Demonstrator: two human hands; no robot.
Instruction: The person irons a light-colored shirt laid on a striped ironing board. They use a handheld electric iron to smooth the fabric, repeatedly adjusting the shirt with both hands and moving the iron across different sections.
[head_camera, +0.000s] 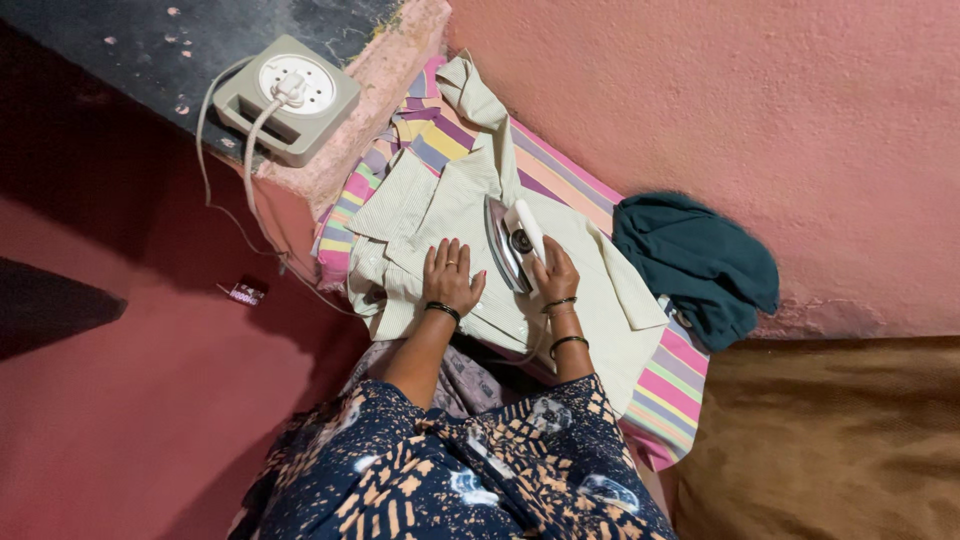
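Pressing left hand (449, 277) flat, fingers spread open, on pale striped shirt (440, 215). You are gripping white handle of electric iron (512, 243) with right hand (556, 274), fingers closed around it. Iron is sitting on shirt, just beside left hand. Shirt is lying over striped multicolour cloth (668, 380). Teal garment (700, 265) is lying bunched near right hand, against pink wall (750, 100). White cord is running to grey socket box (287, 96) on ledge.

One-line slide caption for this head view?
Right hand grips an electric iron on a pale striped shirt; left hand flat on the shirt beside it.
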